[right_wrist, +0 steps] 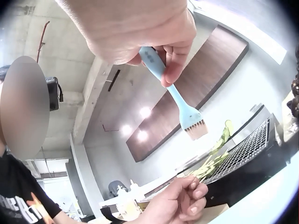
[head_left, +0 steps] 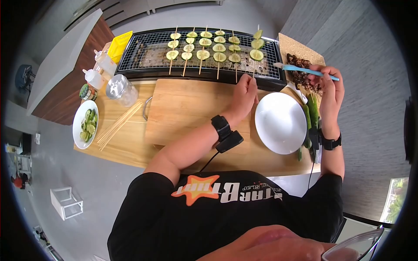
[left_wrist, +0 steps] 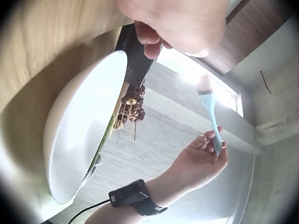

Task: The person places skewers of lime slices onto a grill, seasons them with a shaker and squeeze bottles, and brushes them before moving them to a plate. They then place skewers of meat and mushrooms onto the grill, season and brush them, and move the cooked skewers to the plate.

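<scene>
My left hand pinches the lower end of the rightmost skewer of green-rimmed vegetable slices at the front edge of the grill. In the right wrist view that skewer's slices tilt upward over the rack. With my right hand I hold a light-blue basting brush by its handle, its bristles pointing left, close beside the skewer. The right wrist view has the bristles above the grill. Several other skewers of slices lie in a row across the rack.
A white bowl and a cutting board are in front of the grill. Browned skewers and long green vegetables lie at the right. Bare sticks, a shaker jar, squeeze bottles and a slice-filled dish stand left.
</scene>
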Tool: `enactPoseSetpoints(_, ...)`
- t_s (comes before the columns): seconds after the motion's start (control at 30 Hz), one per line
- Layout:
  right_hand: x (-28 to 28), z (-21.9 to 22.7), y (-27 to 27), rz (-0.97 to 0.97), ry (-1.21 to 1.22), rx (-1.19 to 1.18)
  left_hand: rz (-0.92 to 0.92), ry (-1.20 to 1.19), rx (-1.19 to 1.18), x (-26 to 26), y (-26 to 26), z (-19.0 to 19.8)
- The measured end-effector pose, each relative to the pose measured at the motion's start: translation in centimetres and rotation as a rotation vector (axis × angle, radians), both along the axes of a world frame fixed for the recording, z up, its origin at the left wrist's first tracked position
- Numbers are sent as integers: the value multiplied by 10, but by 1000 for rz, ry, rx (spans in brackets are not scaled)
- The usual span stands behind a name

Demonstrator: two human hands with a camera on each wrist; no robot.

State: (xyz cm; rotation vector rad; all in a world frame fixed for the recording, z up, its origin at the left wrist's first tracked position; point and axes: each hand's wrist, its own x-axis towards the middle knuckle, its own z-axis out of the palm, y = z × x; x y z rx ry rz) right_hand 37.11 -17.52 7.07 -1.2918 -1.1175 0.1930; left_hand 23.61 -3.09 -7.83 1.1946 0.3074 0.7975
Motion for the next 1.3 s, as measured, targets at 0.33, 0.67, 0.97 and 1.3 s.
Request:
enactPoseSetpoints(0.33, 26, -19, 76, 77, -60, -94, 71, 133, 52, 1, 2, -4)
enactPoseSetpoints(0.67, 33, -35, 117, 131, -175, -210, 60, 90, -23, 5, 5, -11)
enactPoseSetpoints(0.97, 5, -26, 87, 112, -113, -118, 52, 108, -25, 2, 3, -5)
enactPoseSetpoints(1.3, -22, -12, 30, 127, -98, -107, 41, 108, -101, 5, 5, -12)
